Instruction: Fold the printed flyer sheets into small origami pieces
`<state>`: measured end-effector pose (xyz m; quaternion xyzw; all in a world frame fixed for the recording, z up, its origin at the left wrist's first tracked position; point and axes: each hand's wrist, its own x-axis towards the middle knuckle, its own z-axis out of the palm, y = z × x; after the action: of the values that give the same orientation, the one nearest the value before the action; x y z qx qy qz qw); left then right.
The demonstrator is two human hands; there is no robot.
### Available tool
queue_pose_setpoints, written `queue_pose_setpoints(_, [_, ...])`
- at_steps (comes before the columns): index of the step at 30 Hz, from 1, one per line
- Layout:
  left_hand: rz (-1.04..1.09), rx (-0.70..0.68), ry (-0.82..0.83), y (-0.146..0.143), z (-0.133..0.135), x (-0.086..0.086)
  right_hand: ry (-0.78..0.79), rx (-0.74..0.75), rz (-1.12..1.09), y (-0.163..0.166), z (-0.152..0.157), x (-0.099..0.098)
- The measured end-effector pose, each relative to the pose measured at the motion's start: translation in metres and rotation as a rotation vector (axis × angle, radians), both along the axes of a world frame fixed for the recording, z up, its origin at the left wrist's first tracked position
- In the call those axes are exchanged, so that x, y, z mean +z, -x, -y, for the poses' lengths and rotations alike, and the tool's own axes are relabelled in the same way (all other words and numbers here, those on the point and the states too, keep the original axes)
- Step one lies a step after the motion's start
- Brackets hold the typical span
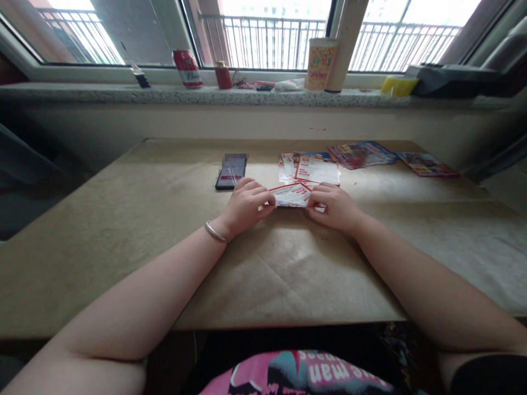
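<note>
A folded red-and-white paper leaflet (291, 195) lies on the brown paper-covered table (123, 230) between both hands. My left hand (246, 206), with a silver bangle on its wrist, pinches the leaflet's left end with curled fingers. My right hand (334, 207) grips its right end the same way. Just behind the leaflet lies a small pile of similar red-and-white leaflets (315, 170).
A dark phone (231, 173) lies left of the pile. Colourful flyers (362, 154) and another flyer (426, 163) lie at the far right. On the windowsill stand a red can (187, 68), a small red jar (223, 75), a patterned cup (320, 63) and a yellow object (398, 85).
</note>
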<state>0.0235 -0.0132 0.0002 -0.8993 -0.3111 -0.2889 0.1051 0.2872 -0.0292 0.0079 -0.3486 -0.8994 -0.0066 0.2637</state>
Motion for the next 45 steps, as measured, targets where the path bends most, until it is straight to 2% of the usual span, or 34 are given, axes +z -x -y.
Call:
queue_pose_setpoints(6, [0.009,-0.011,0.009,0.002,-0.002,-0.001,0.022,-0.014,-0.025,-0.01,-0.005,-0.003])
queue_pose_setpoints(12, [0.065,0.051,0.028,0.008,-0.01,-0.008,0.004,-0.002,-0.033,-0.023,-0.012,-0.003])
queue_pose_setpoints(17, [0.086,-0.022,0.108,0.007,-0.01,-0.009,0.054,0.069,0.047,-0.009,-0.006,-0.004])
queue_pose_setpoints(22, [-0.055,-0.153,0.131,-0.001,0.0,-0.005,0.024,0.115,0.114,0.007,0.003,-0.005])
queue_pose_setpoints(26, [-0.133,-0.201,0.157,-0.003,0.0,-0.006,-0.05,0.04,0.007,0.002,-0.001,-0.007])
queue_pose_setpoints(33, [-0.049,-0.245,0.247,0.004,-0.01,-0.014,-0.066,-0.141,-0.172,-0.015,-0.015,-0.019])
queue_pose_setpoints(40, [-0.085,-0.136,0.145,0.005,-0.008,-0.01,0.031,-0.162,-0.132,-0.013,-0.018,-0.024])
queue_pose_setpoints(45, [-0.214,-0.187,0.138,0.0,0.004,-0.001,0.108,-0.13,-0.064,-0.012,-0.018,-0.025])
